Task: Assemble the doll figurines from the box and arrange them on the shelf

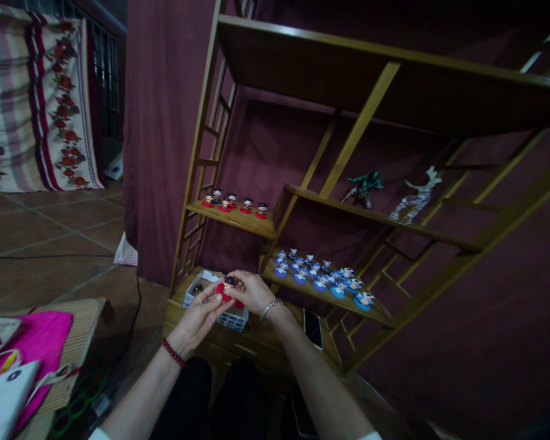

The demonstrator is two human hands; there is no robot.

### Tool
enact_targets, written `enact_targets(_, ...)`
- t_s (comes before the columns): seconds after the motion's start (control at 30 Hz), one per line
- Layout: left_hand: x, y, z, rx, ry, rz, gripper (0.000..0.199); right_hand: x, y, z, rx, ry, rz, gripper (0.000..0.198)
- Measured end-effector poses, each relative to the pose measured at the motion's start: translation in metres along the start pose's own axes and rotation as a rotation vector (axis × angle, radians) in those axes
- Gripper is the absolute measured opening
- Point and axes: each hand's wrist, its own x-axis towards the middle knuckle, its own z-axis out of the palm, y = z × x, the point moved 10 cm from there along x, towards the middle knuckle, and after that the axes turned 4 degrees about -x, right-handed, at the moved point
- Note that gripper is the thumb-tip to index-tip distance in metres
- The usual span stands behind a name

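Note:
Just above a white cardboard box [234, 322], both hands meet on a small black-haired figurine [229, 283] with a red round base. My left hand [196, 319], with a red bead bracelet at its wrist, grips the figurine's base from the left. From the right, my right hand [255, 293], wearing a silver bangle, has its fingers closed on the same figurine. Another dark piece [198, 288] lies in the box, much of which my hands cover. Similar red-based figurines [246, 205] stand upright on the small left shelf [238, 222].
Blue- and purple-based figurines [321, 281] fill a lower shelf. A green statuette [364, 188] and a pale statuette [415, 197] stand higher up. On the bottom board lies a phone [312, 329]. Wooden posts [357, 131] divide the shelving. A woven-topped table [85, 330] holds pink cloth.

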Motion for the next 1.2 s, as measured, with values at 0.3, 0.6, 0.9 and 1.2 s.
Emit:
enact_targets(0.3, 0.019, 0.009, 0.007, -0.052, -0.026, 0.030, 0.030, 0.011, 0.003, -0.018, 0.004, 0.039, -0.003, 0.042)
enact_targets(0.6, 0.033, 0.021, 0.017, 0.022, -0.011, 0.057, 0.029, 0.016, 0.002, -0.025, 0.040, 0.041, -0.056, 0.039)
enact_targets(0.9, 0.046, 0.036, 0.026, 0.086, 0.034, 0.074, 0.028, 0.027, 0.006, -0.040, -0.022, 0.128, -0.009, 0.029)
enact_targets(1.2, 0.058, 0.058, 0.044, 0.149, 0.063, 0.154, 0.026, 0.047, 0.010, -0.054, 0.130, 0.176, -0.016, 0.028)
